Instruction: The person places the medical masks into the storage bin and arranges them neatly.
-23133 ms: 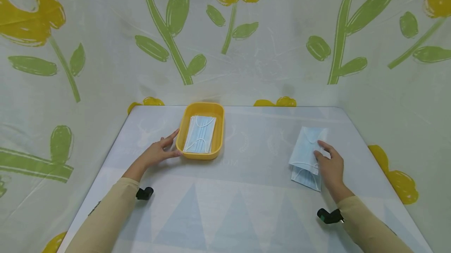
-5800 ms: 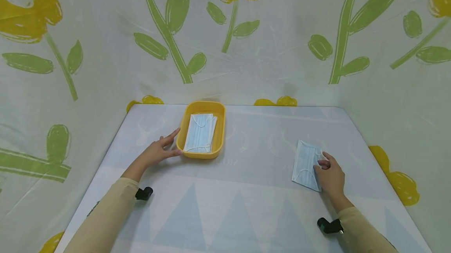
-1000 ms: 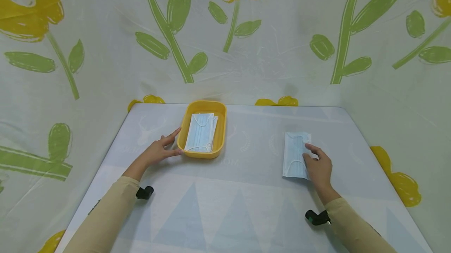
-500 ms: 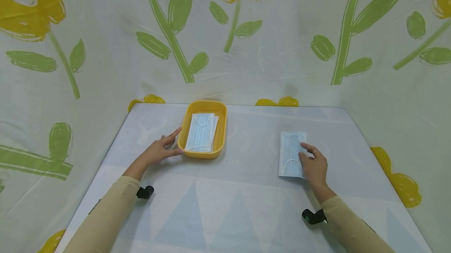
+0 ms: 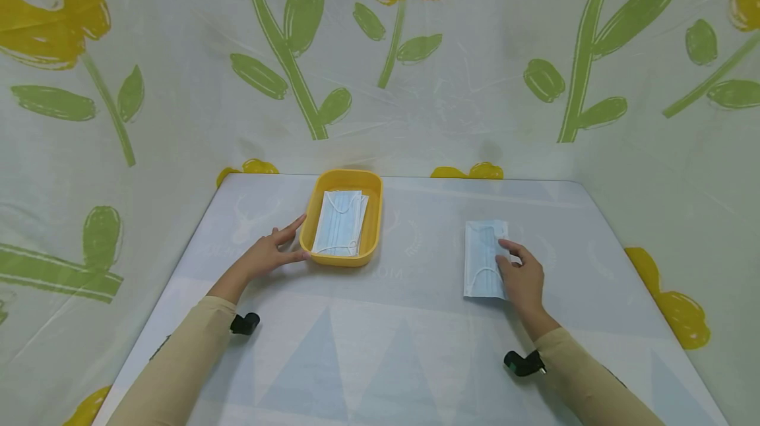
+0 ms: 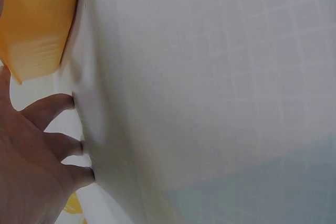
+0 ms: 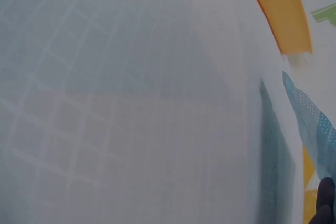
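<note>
My right hand point(image 5: 522, 277) pinches a light blue pleated face mask point(image 5: 483, 261) by its right edge, thumb and index finger at the side. In the right wrist view the mask point(image 7: 312, 124) is raised off the table, with its shadow beneath. At the back left stands a yellow rectangular tray point(image 5: 373, 235) with a small stack of blue masks point(image 5: 337, 221) inside, white ear loops on top. My left hand point(image 5: 267, 258) touches the tray's left side with spread thumb and index finger; in the left wrist view its other fingertips point(image 6: 79, 174) rest on the table.
The table point(image 5: 368, 360) wears a pale cloth printed with blue-grey triangles. Behind and at both sides hang white sheets point(image 5: 451, 109) with yellow flowers and green leaves. Small black cameras point(image 5: 245, 324) sit at both wrists.
Over the last second my right hand has carried the face mask leftward toward the tray. Since the oldest frame, a mask was added to the tray's stack. My left hand has stayed at the tray.
</note>
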`<state>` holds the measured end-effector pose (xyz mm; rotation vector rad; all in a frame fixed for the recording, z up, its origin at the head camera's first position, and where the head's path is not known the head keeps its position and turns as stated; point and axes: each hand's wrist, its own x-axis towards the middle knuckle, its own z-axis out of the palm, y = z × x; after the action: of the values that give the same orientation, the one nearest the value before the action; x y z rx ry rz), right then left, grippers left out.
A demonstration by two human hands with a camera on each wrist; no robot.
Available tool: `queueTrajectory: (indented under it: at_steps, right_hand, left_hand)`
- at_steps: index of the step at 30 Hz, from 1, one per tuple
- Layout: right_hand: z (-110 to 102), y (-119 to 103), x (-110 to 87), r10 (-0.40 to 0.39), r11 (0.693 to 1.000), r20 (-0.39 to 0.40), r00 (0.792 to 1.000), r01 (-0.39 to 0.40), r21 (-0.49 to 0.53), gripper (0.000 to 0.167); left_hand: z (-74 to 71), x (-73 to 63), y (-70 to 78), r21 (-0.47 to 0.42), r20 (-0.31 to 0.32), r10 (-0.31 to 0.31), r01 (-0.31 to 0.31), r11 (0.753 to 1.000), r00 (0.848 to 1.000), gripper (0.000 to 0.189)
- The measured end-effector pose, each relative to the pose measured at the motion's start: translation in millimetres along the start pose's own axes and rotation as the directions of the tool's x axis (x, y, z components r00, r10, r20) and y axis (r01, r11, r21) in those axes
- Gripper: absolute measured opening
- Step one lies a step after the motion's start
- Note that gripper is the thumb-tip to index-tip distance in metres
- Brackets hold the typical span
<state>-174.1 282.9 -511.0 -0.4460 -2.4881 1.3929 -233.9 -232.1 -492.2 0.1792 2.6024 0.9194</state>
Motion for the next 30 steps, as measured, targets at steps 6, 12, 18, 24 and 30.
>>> queueTrajectory:
  at_steps: [6, 12, 18, 24, 30]
  right_hand:
    - [5, -2, -0.2, -0.011, 0.999, 0.004, 1.000, 0.011, 0.032, 0.034]
    - [13, -5, -1.1, -0.021, 0.998, 0.004, 1.000, 0.021, 0.054, 0.034]
    - [21, -7, -1.9, -0.013, 0.998, 0.014, 1.000, 0.012, 0.066, 0.033]
    - [28, -11, -4.0, -0.024, 0.998, 0.021, 0.999, 0.023, 0.063, 0.033]
    - [34, -16, -6.2, -0.028, 0.997, 0.036, 0.999, 0.026, 0.076, 0.033]
  left_hand:
    - [0.3, -0.3, 1.0, -0.009, 0.005, -0.009, 0.009, 1.000, 1.000, 0.102]
    - [0.5, 0.4, -0.8, -0.014, 0.006, -0.012, 0.012, 1.000, 1.000, 0.102]
    - [0.5, 1.0, -2.2, -0.012, 0.000, -0.008, 0.008, 1.000, 1.000, 0.101]
    - [0.3, 0.4, -1.7, -0.013, -0.003, -0.003, 0.003, 1.000, 1.000, 0.101]
    - [0.1, 0.3, -2.0, -0.011, -0.002, 0.000, 0.000, 1.000, 1.000, 0.100]
